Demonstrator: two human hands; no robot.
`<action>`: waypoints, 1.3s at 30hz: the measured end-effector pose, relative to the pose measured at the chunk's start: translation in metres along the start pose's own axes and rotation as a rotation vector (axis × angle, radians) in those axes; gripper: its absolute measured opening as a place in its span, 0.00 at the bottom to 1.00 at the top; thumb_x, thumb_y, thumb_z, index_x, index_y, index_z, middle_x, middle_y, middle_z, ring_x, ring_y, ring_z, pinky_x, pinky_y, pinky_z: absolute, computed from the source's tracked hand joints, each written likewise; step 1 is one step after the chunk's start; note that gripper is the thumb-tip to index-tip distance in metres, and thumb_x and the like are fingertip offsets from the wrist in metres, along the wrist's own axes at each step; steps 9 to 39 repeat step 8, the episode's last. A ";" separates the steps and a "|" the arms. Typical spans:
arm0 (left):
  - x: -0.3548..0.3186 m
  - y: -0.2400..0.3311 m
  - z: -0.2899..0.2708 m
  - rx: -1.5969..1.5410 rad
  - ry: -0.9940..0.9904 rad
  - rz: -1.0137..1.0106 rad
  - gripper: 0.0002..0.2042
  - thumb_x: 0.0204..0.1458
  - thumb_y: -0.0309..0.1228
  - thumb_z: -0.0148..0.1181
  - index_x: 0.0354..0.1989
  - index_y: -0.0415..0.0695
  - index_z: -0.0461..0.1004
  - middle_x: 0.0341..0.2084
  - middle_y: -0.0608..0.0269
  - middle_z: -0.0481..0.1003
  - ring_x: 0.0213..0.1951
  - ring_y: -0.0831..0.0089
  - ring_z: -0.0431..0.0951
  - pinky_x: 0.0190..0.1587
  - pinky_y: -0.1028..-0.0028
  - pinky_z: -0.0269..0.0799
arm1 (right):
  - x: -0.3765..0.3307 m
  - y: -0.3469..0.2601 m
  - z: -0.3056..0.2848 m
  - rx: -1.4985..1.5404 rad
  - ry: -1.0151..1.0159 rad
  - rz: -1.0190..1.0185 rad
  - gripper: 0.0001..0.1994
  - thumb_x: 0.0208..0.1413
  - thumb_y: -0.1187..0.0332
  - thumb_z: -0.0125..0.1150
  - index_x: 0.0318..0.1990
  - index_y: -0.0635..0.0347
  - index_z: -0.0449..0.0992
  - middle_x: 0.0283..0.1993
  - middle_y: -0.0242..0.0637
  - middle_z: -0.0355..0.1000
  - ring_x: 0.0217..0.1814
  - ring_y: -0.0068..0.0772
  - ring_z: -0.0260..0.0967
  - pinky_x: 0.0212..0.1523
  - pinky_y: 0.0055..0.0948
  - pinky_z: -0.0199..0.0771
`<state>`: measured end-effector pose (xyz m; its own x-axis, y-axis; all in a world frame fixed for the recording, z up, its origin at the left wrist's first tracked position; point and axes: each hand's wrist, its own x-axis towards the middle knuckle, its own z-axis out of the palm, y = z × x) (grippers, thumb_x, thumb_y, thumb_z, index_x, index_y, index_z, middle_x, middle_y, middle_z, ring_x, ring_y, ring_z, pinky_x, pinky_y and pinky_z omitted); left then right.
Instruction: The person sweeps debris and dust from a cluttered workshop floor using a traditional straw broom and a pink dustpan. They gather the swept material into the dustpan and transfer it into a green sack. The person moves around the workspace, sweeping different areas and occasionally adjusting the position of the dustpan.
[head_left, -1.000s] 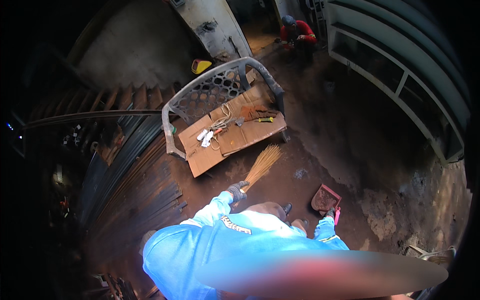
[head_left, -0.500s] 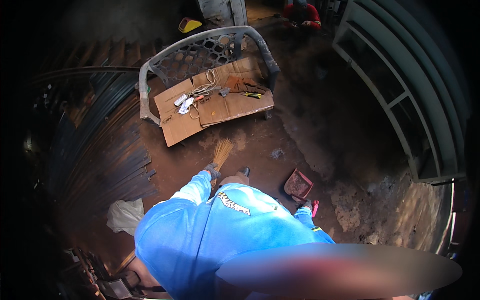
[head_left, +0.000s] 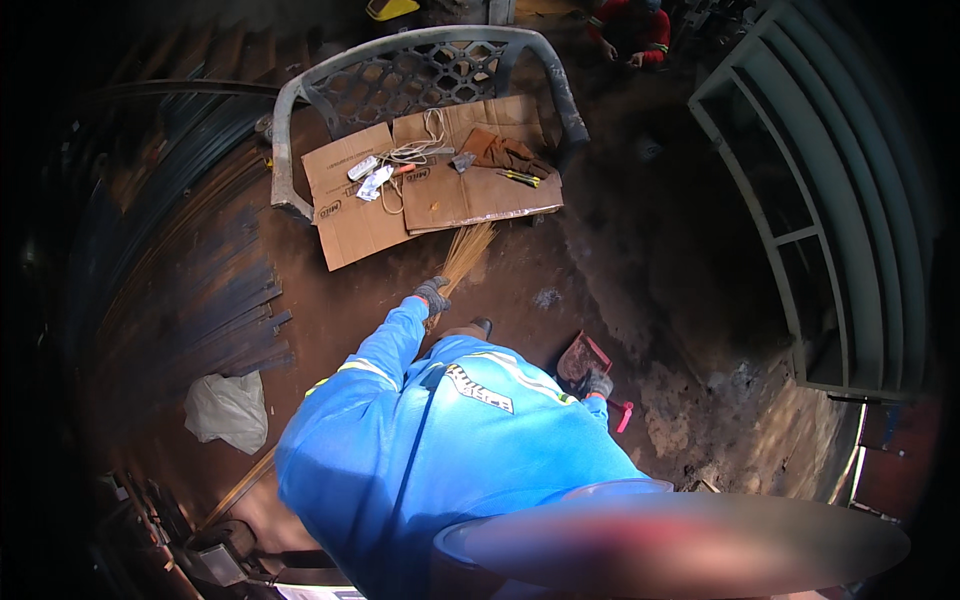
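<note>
A grey glove covers my left hand (head_left: 432, 294), closed round the bound end of a stick broom (head_left: 463, 262). The broom's straw bristles fan out forward, close to the front edge of the cardboard (head_left: 485, 207) on the bench. My right hand (head_left: 596, 383), also in a grey glove, is down by the floor at a red dustpan (head_left: 583, 354). It covers the near part of the pan, and a pink end of the handle (head_left: 626, 416) sticks out beside the wrist. The fingers curl over the dustpan, though their undersides are hidden.
Ahead stands a worn bench (head_left: 300, 120) bearing a white cord (head_left: 420, 152), a brown glove (head_left: 500, 152) and a yellow cutter (head_left: 520, 178). Metal bars (head_left: 235, 310) lie left, near a white sack (head_left: 228, 410). A shelf frame (head_left: 800, 235) stands right. Another person (head_left: 635, 35) is far back.
My left hand has carried the broom forward, nearer the bench. My right hand has moved forward over the dustpan, covering more of it. The whole view has shifted a little.
</note>
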<state>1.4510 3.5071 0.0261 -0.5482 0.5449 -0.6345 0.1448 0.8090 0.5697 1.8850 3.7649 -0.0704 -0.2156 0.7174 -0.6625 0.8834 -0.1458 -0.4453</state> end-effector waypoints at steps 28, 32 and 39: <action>0.030 -0.007 0.007 0.065 -0.053 0.050 0.33 0.31 0.29 0.67 0.53 0.49 0.64 0.44 0.49 0.70 0.45 0.57 0.70 0.48 0.69 0.66 | -0.319 -0.414 -0.218 0.362 0.842 -1.690 0.11 0.50 0.81 0.51 0.42 0.69 0.70 0.38 0.44 0.70 0.39 0.36 0.69 0.40 0.33 0.73; 0.030 -0.007 0.007 0.065 -0.053 0.050 0.33 0.31 0.29 0.67 0.53 0.49 0.64 0.44 0.49 0.70 0.45 0.57 0.70 0.48 0.69 0.66 | -0.319 -0.414 -0.218 0.362 0.842 -1.690 0.11 0.50 0.81 0.51 0.42 0.69 0.70 0.38 0.44 0.70 0.39 0.36 0.69 0.40 0.33 0.73; 0.030 -0.007 0.007 0.065 -0.053 0.050 0.33 0.31 0.29 0.67 0.53 0.49 0.64 0.44 0.49 0.70 0.45 0.57 0.70 0.48 0.69 0.66 | -0.319 -0.414 -0.218 0.362 0.842 -1.690 0.11 0.50 0.81 0.51 0.42 0.69 0.70 0.38 0.44 0.70 0.39 0.36 0.69 0.40 0.33 0.73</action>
